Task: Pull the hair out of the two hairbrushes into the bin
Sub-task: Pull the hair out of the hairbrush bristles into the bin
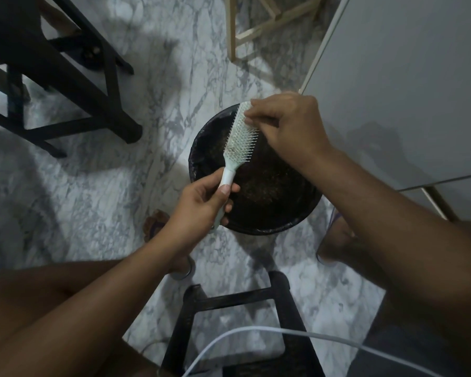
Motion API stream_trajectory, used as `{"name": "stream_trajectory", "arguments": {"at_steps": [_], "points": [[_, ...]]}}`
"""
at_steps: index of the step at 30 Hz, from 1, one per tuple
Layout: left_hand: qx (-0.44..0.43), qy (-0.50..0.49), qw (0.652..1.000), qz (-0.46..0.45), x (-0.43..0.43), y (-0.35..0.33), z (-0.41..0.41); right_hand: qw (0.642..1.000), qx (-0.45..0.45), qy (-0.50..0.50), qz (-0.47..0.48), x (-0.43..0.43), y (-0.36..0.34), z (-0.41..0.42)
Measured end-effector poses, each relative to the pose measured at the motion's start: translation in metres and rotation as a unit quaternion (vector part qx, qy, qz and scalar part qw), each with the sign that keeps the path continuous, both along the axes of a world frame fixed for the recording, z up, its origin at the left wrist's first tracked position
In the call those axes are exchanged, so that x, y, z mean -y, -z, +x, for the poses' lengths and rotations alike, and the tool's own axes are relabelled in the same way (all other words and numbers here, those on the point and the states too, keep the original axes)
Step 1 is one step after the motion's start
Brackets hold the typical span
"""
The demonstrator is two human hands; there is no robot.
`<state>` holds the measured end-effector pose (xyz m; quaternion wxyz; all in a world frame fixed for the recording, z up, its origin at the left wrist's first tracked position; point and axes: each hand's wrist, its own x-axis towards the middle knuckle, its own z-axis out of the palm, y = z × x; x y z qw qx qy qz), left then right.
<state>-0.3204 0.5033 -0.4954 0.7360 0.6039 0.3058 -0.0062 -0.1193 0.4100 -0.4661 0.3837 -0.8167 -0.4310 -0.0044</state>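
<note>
A pale mint hairbrush (pixel 238 137) with white bristles is held tilted over a round black bin (pixel 259 213) on the marble floor. My left hand (pixel 201 205) grips the brush's handle from below. My right hand (pixel 286 126) rests at the brush's upper end, its fingertips pinched together among the bristles near the tip. A little hair shows low in the bristles near the handle. The bin's dark inside holds brownish debris. Only one hairbrush is in view.
A black chair frame (pixel 65 85) stands at the upper left, a black stool (pixel 239 300) below me. A light wooden frame (pixel 256 25) is at the top, a white cabinet (pixel 405 77) on the right. A white cable (pixel 283 333) crosses the bottom.
</note>
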Motion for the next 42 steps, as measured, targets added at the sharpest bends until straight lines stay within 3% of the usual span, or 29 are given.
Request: {"name": "stream_trajectory", "arguments": {"at_steps": [5,12,16,19,21,23,25,29,33,36,42], "points": [[-0.003,-0.004,0.999,-0.033,0.001,-0.001,0.002,0.990,-0.091,0.078,0.080,0.005,-0.014,0.013],[-0.044,-0.062,0.995,-0.065,-0.001,0.001,0.000,0.935,-0.246,0.134,0.219,0.020,-0.041,0.052],[-0.044,-0.074,0.994,-0.074,-0.003,0.004,0.001,0.941,-0.252,0.181,0.132,0.031,-0.012,0.054],[-0.035,-0.073,0.994,-0.072,-0.003,0.001,0.003,0.955,-0.247,0.155,-0.063,0.036,0.017,0.042],[-0.030,-0.067,0.995,-0.071,-0.003,-0.002,0.005,0.930,-0.265,0.058,-0.247,0.037,0.028,0.030],[-0.024,-0.061,0.995,-0.071,-0.003,-0.004,0.006,0.877,-0.318,-0.024,-0.359,0.035,0.033,0.023],[-0.019,-0.054,0.996,-0.068,-0.003,-0.005,0.007,0.853,-0.360,-0.036,-0.375,0.033,0.035,0.021],[-0.018,-0.044,0.997,-0.064,-0.002,-0.006,0.006,0.867,-0.372,-0.001,-0.332,0.033,0.037,0.023],[-0.018,-0.038,0.997,-0.062,-0.001,-0.008,0.005,0.918,-0.264,0.000,-0.295,0.033,0.031,0.022],[-0.017,-0.038,0.997,-0.063,-0.001,-0.008,0.006,0.911,-0.289,0.008,-0.294,0.031,0.031,0.021],[-0.036,-0.044,0.996,-0.069,0.000,-0.004,0.004,0.933,-0.132,0.006,-0.336,0.024,0.036,0.009]]}}
